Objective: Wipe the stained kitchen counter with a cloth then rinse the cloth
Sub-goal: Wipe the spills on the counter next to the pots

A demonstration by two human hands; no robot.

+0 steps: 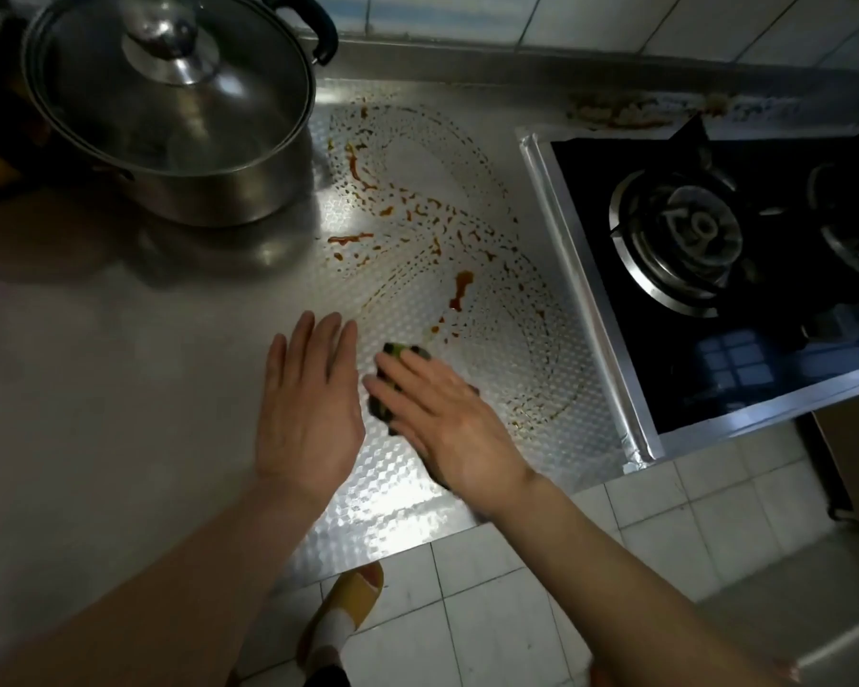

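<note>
The right hand [447, 419] lies flat with straight fingers, pressing the dark green cloth [398, 350] onto the worktop [120, 364] just short of the reddish stains [462, 287], likely to spread wiping pressure. The left hand [308, 404] rests flat and unclenched beside it, probably bracing.

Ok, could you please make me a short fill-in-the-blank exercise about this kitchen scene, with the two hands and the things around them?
1. The right hand presses the cloth flat onto the ____.
2. The left hand lies flat beside the cloth and holds ____.
3. The reddish stains lie between the pot and the ____.

Missing words: counter; nothing; stove.
</note>
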